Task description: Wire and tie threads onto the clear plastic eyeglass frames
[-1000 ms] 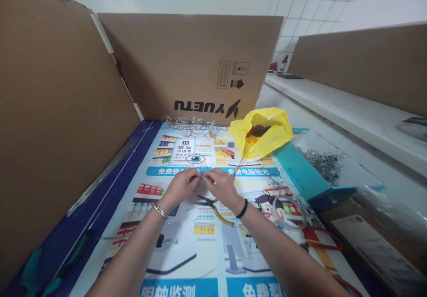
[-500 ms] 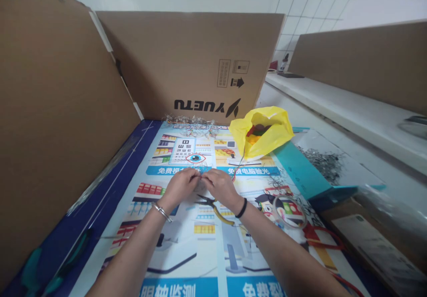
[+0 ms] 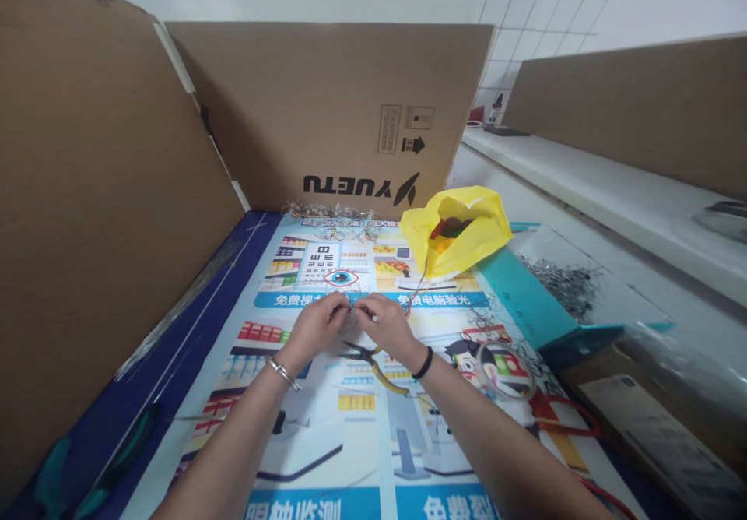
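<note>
Over the middle of the printed poster, my left hand [image 3: 320, 324] and my right hand [image 3: 385, 325] meet almost fingertip to fingertip. Both have thumb and fingers pinched together. What they hold is too small to make out; a tiny reddish spot shows at the left fingertips. Just below the hands lies a pair of pliers [image 3: 386, 380] with yellow handles and dark jaws, partly behind my right hand. Thin twisted wire [image 3: 415, 293] runs from near my right hand up to a yellow bag [image 3: 478, 244], which gapes and has red, orange and dark things inside.
Wire scraps [image 3: 332, 212] line the back cardboard wall [image 3: 262, 107]. At right are a clear tape roll [image 3: 506, 395], red-handled scissors [image 3: 575, 403], a teal box flap [image 3: 519, 298] and a heap of wire bits [image 3: 563, 282]. A teal-handled tool [image 3: 125, 458] lies front left.
The fingertips of my two hands have drawn slightly apart. Both stay pinched above the pliers, and the other things lie as before.
</note>
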`<state>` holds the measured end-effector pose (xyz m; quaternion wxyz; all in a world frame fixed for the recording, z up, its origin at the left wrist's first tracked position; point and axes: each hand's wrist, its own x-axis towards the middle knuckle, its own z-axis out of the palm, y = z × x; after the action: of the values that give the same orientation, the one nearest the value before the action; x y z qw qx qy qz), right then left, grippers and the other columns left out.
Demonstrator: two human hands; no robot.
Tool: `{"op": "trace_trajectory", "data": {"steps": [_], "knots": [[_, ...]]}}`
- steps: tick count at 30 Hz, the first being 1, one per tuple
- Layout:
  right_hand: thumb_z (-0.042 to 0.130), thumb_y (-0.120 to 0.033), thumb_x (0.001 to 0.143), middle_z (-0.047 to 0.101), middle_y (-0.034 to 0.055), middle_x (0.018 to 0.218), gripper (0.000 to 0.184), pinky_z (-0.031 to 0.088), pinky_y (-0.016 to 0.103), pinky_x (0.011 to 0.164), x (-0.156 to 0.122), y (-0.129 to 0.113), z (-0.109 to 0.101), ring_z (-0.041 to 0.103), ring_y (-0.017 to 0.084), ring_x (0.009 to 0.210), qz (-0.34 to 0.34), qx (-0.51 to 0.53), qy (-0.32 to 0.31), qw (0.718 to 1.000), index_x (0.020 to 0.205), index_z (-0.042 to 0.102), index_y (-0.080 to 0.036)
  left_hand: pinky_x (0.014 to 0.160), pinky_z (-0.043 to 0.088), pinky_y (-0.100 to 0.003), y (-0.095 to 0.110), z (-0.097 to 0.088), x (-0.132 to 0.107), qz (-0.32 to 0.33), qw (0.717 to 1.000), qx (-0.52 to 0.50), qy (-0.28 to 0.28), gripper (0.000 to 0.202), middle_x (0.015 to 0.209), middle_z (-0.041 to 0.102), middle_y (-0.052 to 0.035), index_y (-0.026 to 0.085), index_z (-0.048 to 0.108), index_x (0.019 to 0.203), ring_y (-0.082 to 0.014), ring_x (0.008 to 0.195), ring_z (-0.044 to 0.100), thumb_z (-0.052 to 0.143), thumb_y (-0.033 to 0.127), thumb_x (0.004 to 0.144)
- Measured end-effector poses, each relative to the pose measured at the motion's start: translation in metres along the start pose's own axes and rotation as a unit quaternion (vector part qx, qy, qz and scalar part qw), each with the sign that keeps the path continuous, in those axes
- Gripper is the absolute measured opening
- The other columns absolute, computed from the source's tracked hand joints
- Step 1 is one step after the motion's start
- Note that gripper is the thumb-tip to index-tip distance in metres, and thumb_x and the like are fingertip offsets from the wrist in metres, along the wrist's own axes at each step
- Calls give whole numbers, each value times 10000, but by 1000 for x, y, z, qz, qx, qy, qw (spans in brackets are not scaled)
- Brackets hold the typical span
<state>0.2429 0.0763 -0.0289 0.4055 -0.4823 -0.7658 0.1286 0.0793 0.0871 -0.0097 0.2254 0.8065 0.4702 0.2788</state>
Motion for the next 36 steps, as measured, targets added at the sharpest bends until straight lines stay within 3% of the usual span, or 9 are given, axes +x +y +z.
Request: {"op": "trace_trajectory", "data": {"steps": [8, 14, 23, 28, 36], "knots": [[519, -123, 784, 592, -15, 714, 133, 407, 210, 681, 3, 0, -1, 543, 112, 718, 9, 54, -22, 998, 734, 613, -203, 708, 406, -232, -4, 4, 0, 26, 1000, -1, 3, 161, 788, 607, 7, 210, 552, 855, -135, 745, 556, 392, 195, 840], [520, -149, 773, 588, -31, 659, 115, 395, 198, 610, 5, -1, -3, 539, 99, 637, 48, 108, -35, 992, 707, 602, -193, 685, 397, -231, -3, 3, -1, 27, 999, 17, -1, 149, 762, 607, 12, 209, 562, 839, -133, 725, 555, 418, 174, 821], [495, -101, 686, 563, -32, 630, 111, 370, 202, 582, 3, 2, 4, 503, 102, 596, 67, 69, -19, 995, 664, 561, -188, 641, 395, -218, 1, 2, 0, 7, 999, -27, -15, 135, 729, 609, 31, 210, 563, 808, -122, 680, 554, 439, 162, 784], [483, -96, 673, 571, -26, 636, 119, 376, 209, 589, 4, 1, 2, 510, 110, 606, 73, 78, -10, 994, 668, 557, -189, 643, 410, -227, -1, 0, 1, -21, 999, -45, 13, 165, 806, 617, 17, 201, 548, 891, -128, 700, 564, 459, 153, 761], [486, -100, 701, 530, -26, 630, 109, 365, 207, 580, 2, -2, 1, 476, 107, 599, 29, 38, -11, 999, 666, 535, -191, 682, 396, -239, -2, 1, 3, 42, 999, -7, 0, 139, 765, 609, -3, 192, 598, 774, -141, 750, 547, 464, 156, 785]]}}
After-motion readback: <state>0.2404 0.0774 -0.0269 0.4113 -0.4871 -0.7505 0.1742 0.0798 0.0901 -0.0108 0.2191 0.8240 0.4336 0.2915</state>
